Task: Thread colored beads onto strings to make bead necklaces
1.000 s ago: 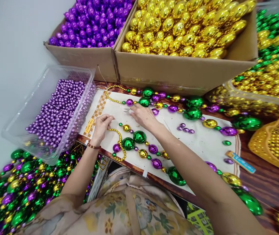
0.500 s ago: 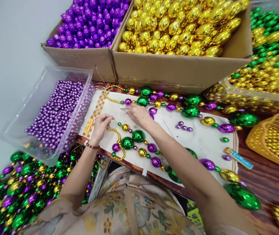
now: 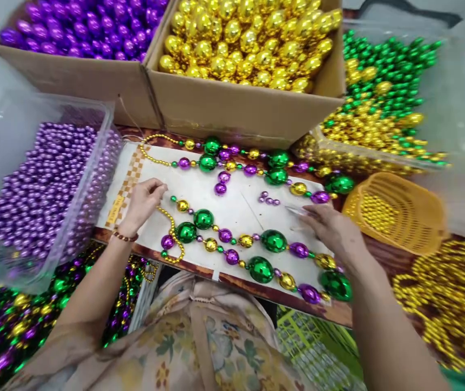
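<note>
My left hand [image 3: 145,201] is pinched closed just above the ends of a bead necklace [image 3: 203,219]. What its fingertips hold is too fine to make out. The necklace's gold bead section curls below that hand, and larger green, purple and gold beads stretch right in two rows on a white cloth [image 3: 200,187]. Over the cloth's right side, my right hand [image 3: 330,225] is closed around a small pointed metal blade [image 3: 295,210], whose tip points left. Small purple beads [image 3: 269,199] and a thin needle-like wire [image 3: 252,210] lie between the hands.
Another bead strand [image 3: 250,170] runs along the back. Behind it stand cardboard boxes of purple beads [image 3: 89,27] and gold beads [image 3: 232,32]. A clear bin [image 3: 108,117] of purple beads is at left. An orange basket [image 3: 423,225] and gold bead chains [image 3: 456,304] are at right.
My right hand has moved away from the left one, rightward across the cloth with the blade. The left hand keeps its pinch near the necklace ends. The view has shifted right.
</note>
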`<state>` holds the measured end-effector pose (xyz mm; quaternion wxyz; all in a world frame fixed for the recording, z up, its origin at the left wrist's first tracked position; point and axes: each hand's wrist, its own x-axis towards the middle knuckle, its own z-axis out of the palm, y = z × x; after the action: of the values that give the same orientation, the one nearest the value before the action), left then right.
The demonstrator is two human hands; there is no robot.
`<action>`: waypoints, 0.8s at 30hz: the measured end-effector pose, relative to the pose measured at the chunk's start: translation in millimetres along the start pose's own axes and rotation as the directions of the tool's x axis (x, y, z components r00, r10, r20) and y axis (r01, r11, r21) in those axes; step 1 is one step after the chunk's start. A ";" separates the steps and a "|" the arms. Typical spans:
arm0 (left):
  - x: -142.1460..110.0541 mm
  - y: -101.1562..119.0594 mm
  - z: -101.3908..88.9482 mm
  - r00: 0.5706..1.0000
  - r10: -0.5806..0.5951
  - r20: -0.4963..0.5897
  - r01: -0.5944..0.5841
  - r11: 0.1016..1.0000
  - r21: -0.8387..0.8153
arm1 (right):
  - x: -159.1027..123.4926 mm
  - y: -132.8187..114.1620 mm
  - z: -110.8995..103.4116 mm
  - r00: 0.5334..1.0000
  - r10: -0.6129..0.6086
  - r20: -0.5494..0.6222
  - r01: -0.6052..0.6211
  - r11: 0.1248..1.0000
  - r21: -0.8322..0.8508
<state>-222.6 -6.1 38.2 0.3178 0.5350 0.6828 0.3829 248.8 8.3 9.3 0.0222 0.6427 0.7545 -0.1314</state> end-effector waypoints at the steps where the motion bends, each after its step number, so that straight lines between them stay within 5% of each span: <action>1: 1.4 2.8 1.0 0.999 -0.027 0.029 0.029 0.997 -0.074 | 2.4 -2.2 0.8 1.000 -0.003 -0.005 0.003 0.999 -0.047; 3: 4.5 6.3 1.1 0.994 -0.074 0.075 0.087 0.976 -0.199 | 10.4 -20.5 -3.0 0.998 -0.016 -0.053 0.012 0.998 -0.069; 6: 7.0 9.2 -2.3 0.988 -0.115 0.106 0.140 0.952 -0.274 | 27.0 -84.5 -17.5 0.972 -0.141 -0.190 0.165 0.979 0.117; 10: 5.3 14.1 -7.8 0.981 -0.131 0.141 0.164 0.952 -0.258 | 59.6 -204.6 -23.4 0.846 -0.464 -0.263 0.532 0.704 0.470; 14: 3.1 14.0 -14.3 0.982 -0.099 0.163 0.142 0.948 -0.284 | 96.0 -287.1 -1.7 0.822 -0.553 -0.136 0.466 0.518 0.717; 18: 3.0 3.7 -20.7 0.982 -0.112 0.150 0.156 0.933 -0.324 | 115.2 -306.2 17.1 0.836 -0.548 -0.019 0.301 0.430 0.851; 24: 10.4 -12.1 -24.9 0.907 -0.295 0.301 0.415 0.751 -0.514 | 104.0 -294.9 8.8 0.826 -0.556 -0.091 0.495 0.640 0.588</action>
<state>-251.9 -2.2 40.1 0.5965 0.3114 0.5915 0.4442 -58.1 65.4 29.8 -0.1800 0.3621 0.8272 -0.3902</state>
